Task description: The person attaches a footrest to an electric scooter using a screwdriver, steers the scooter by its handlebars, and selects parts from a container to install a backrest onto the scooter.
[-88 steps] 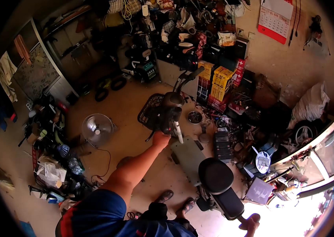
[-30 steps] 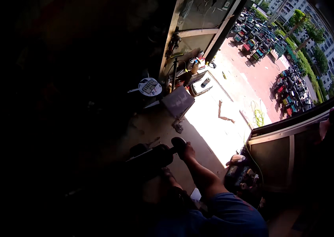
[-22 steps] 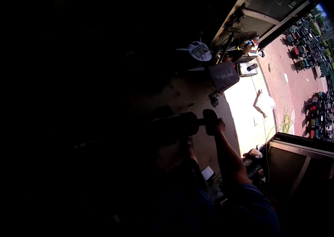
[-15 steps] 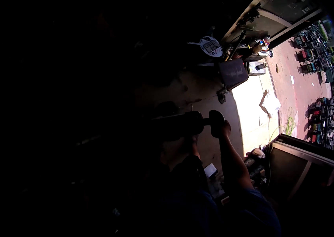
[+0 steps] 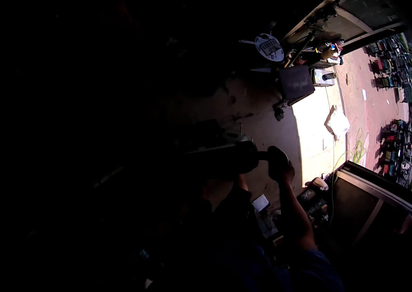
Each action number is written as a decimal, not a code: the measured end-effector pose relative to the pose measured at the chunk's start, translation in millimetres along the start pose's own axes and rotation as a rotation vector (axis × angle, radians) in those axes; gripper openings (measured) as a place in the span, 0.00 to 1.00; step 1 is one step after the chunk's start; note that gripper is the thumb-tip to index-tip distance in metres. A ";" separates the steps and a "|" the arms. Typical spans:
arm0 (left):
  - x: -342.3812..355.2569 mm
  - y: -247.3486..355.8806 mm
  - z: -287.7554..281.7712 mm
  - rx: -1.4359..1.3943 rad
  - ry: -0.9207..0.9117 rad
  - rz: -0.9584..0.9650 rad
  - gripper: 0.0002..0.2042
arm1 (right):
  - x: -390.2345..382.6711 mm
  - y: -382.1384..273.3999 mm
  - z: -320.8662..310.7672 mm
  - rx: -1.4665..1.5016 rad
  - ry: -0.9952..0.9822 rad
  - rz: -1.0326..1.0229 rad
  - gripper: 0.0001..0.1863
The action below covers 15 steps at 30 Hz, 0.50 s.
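Note:
My right hand (image 5: 287, 174) is closed around a black rounded part (image 5: 275, 159) at the end of a long dark bulky body (image 5: 220, 158), which looks like a scooter seat or frame lying in deep shadow. My right forearm (image 5: 296, 219) runs up to it from the lower edge. My left hand is not visible; the left half of the picture is almost black.
Sunlit concrete floor (image 5: 315, 121) lies just right of my hand. A dark square panel (image 5: 296, 82), a round white sign (image 5: 269, 47) and small clutter stand beyond it. A white bag (image 5: 338, 124) lies on the pavement. A metal-framed door (image 5: 371, 204) is at the lower right, parked scooters (image 5: 393, 141) outside.
The view has swung from the cluttered workshop interior to the dark doorway side. Over the last second my right hand stays shut on the black part, which drifts rightward in the picture.

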<state>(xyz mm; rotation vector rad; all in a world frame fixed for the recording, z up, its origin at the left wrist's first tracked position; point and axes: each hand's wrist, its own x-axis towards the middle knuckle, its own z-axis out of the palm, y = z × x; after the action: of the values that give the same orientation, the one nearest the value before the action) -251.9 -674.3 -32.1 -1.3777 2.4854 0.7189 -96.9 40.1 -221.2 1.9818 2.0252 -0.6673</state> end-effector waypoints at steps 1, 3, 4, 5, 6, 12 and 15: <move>-1.3 -2.8 1.3 0.005 0.002 -0.004 0.15 | 4.6 7.6 0.8 -0.006 -0.003 0.002 0.40; -1.6 -6.7 -1.1 0.022 0.009 -0.007 0.15 | 5.6 10.6 -0.7 -0.039 0.006 -0.036 0.40; -2.6 -9.5 -2.6 0.032 0.013 -0.008 0.15 | 5.6 12.6 -1.1 -0.044 0.000 -0.036 0.40; -3.1 -11.1 -3.9 0.040 0.011 -0.008 0.15 | 6.7 16.2 -2.1 -0.023 0.033 -0.057 0.35; -3.1 -12.9 -3.3 0.050 0.009 -0.007 0.16 | 7.6 18.5 -3.7 -0.003 0.068 -0.079 0.29; -2.1 -27.1 -1.0 0.086 -0.002 0.005 0.17 | 34.2 44.5 -24.2 -0.065 -0.002 -0.082 0.35; -19.6 -48.3 -27.6 0.105 0.067 -0.018 0.17 | 22.4 2.2 -36.1 -0.090 -0.105 -0.202 0.34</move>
<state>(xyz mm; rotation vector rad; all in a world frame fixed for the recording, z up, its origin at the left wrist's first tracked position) -199.4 -695.4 -15.5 -1.4063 2.5187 0.5395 -90.8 76.9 -200.6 1.6717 2.1694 -0.6915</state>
